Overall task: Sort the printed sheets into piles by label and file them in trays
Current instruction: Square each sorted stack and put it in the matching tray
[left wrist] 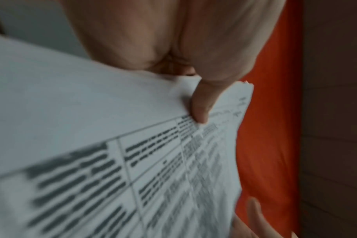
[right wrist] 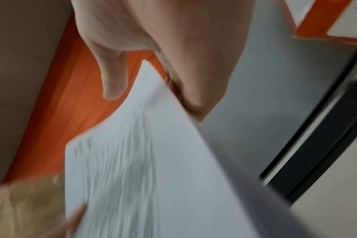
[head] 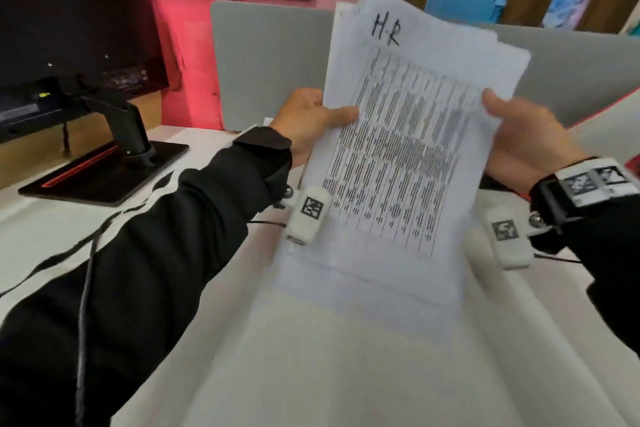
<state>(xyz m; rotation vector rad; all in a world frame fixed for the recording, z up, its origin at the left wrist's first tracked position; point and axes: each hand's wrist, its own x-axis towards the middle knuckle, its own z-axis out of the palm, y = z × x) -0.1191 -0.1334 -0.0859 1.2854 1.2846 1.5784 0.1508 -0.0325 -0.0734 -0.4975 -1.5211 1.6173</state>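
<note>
A stack of printed sheets point(head: 401, 149) stands raised above the white desk, its lower edge near the desktop. The top sheet carries a dense table and the handwritten label "H.R". My left hand point(head: 311, 121) grips the stack's left edge, thumb lying across the print. My right hand point(head: 519, 135) grips the right edge with the thumb on top. In the left wrist view the thumb point(left wrist: 202, 104) presses on the sheets point(left wrist: 132, 161). The right wrist view shows blurred sheets point(right wrist: 143, 161) fanned below the palm. No tray is plainly in view.
A monitor point(head: 69, 17) on a black stand with a flat base point(head: 104, 170) occupies the desk's left. A grey divider panel point(head: 270, 62) rises behind the sheets, with a pink wall beyond. An orange and white box point(right wrist: 326, 24) shows in the right wrist view.
</note>
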